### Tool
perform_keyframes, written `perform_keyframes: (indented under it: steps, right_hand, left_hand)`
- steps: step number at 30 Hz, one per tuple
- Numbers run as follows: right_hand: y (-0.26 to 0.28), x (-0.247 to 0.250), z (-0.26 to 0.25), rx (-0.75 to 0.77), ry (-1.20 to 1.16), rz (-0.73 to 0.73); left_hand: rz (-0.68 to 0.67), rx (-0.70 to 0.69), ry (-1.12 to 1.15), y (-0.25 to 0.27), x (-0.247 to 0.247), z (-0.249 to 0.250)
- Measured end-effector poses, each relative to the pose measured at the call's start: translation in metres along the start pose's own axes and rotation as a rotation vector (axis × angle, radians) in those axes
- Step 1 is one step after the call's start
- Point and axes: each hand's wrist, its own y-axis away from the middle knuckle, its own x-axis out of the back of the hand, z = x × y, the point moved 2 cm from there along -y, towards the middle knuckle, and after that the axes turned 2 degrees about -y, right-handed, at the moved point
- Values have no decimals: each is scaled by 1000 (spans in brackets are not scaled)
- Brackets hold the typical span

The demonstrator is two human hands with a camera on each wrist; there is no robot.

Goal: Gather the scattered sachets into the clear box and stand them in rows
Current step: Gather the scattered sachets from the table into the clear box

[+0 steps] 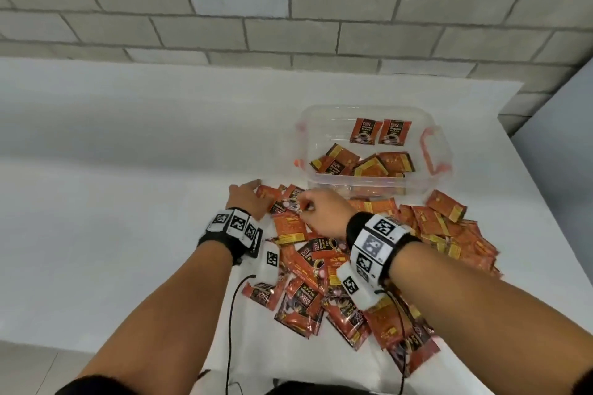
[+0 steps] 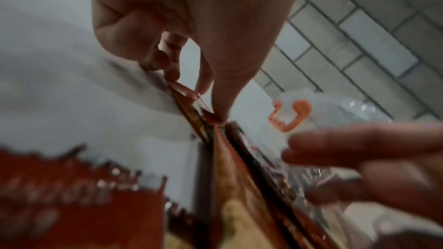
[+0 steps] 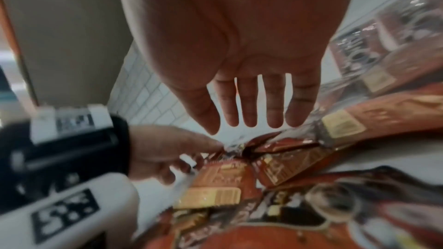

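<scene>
- both hands are down at the 12 o'clock edge of the sachet pile [image 1: 369, 269]: left hand [image 1: 245, 200] has fingertips and thumb pinched on a sachet [image 2: 189, 105] by its serrated edge.
- right hand [image 1: 324, 213], just beside it: the head view has the fingers curled at the packets, the wrist view has them straight and spread, so i cannot tell if it grips anything.
- sachets look light, thin, glossy and slippery; best pinched at the crimped seam.
- clear box [image 1: 430, 184] sits at 1 o'clock on the bench [image 1: 128, 170], touching the pile; two sachets stand inside, others lie flat.
</scene>
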Motion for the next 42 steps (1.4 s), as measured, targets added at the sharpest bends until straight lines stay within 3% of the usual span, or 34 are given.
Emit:
perform_keyframes:
  steps: [3,8,12,19,31,36,39,42]
  right_hand:
    - [-22,-17,-2,-23,199,-15]
    - [-24,-24,4,1,317,12]
    - [-23,-25,7,-22,395,60]
    - [-22,-27,5,-60,323,46]
    - [-14,-25,3,-74,266,67]
    - [5,-3,10,-121,-11,50]
    - [13,10,23,-173,-14,77]
    - [18,8,28,-196,71,10]
  left_hand:
    - [7,20,-36,0,-3,8]
    - [40,63,-25,0,4,2]
    - [34,62,126,1,6,-10]
    - [83,8,294,0,25,-24]
    - [-15,21,266,21,7,-25]
    - [-31,-88,167,29,-3,-16]
    - [-37,-179,140,36,-9,-8]
    - [-68,-230,108,41,-17,-1]
